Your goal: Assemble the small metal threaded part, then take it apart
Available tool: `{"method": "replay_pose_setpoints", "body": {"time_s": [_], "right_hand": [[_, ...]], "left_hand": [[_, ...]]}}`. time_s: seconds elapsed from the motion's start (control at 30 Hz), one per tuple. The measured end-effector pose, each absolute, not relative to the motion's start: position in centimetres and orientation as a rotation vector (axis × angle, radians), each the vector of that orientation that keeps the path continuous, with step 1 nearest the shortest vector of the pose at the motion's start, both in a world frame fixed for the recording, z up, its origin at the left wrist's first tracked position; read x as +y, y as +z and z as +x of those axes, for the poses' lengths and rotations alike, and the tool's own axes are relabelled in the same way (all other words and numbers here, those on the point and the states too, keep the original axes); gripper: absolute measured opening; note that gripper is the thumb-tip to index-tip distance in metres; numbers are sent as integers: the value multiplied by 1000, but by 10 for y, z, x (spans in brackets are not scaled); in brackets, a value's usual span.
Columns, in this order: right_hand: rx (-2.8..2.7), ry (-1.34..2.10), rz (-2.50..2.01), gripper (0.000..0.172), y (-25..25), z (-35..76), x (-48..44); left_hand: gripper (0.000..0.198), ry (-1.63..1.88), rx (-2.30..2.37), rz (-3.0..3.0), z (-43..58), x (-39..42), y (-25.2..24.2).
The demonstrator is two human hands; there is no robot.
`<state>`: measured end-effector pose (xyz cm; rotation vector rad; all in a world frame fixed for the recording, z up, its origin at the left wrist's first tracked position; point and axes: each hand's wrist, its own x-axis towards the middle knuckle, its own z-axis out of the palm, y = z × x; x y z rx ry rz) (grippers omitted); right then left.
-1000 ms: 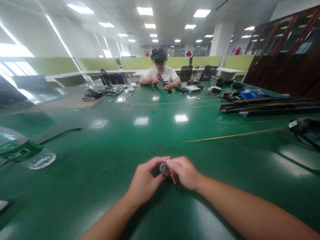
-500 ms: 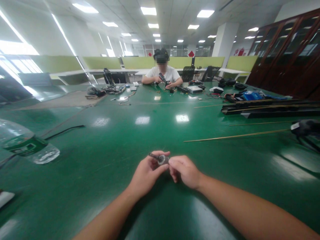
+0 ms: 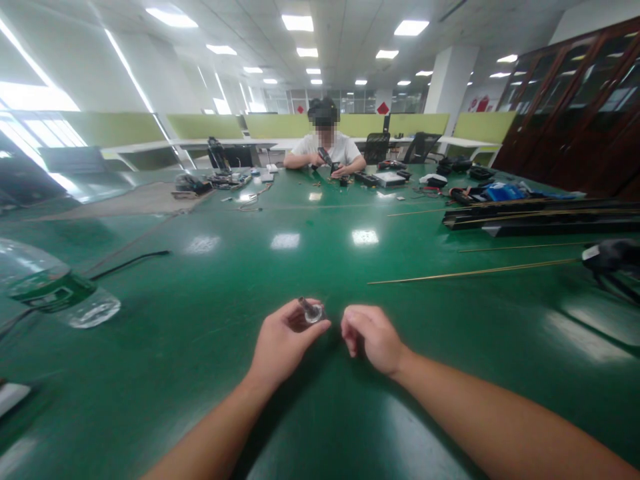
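While the left hand pinches a small round metal part between thumb and fingertips, low over the green table near its near edge, the right hand sits just beside it with fingers curled loosely inward, clear of the part and with nothing seen in them. A thin pin sticks up from the part toward the far left. By the left edge a clear water bottle lies on its side, and a black cable runs past it. Beyond the hands a long thin brass rod lies across the right half, ending near a black device at the right edge, with long black rails farther on. At the far edge a person in a white shirt sits among tools and small boxes. Behind stand green partitions and, on the right, a glass-fronted wooden cabinet. Ceiling lights are mirrored on the glossy tabletop.
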<state>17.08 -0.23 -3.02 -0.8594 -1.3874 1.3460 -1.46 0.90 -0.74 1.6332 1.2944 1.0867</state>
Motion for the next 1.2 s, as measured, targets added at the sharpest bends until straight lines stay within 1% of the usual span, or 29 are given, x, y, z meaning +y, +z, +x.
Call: {"method": "replay_pose_setpoints", "body": {"time_s": [0.07,0.1,0.13,0.17,0.23,0.53,0.8,1.03,1.2], "right_hand": [[-1412,1156,-972,13,-30,170,-2],[-1435,1056,-1027,17,-31,170,-1],[-1465,978,-1070,29,-32,169,-1],[-1499,932,-1097,37,-34,169,0],[-1558,925,-1111,41,-37,168,1],[-1582,962,-1121,38,-37,169,0],[-1599,984,-1131,30,-38,169,0],[-1617,974,-1138,28,-37,169,-1],[-1631,960,-1127,25,-36,170,1]], "left_hand": [[29,1111,1365,1777,-17,9,-7],[27,1124,1387,1847,-18,8,-7],[26,1135,1396,1910,-19,8,-7],[25,1139,1390,1965,-19,7,-7],[24,1133,1354,2050,-19,6,-6],[34,1031,1250,2173,-17,10,-8],[36,1032,1267,2207,-17,11,-12],[31,1050,1208,2207,-17,11,-12],[36,1059,1288,2138,-16,8,-11]]}}
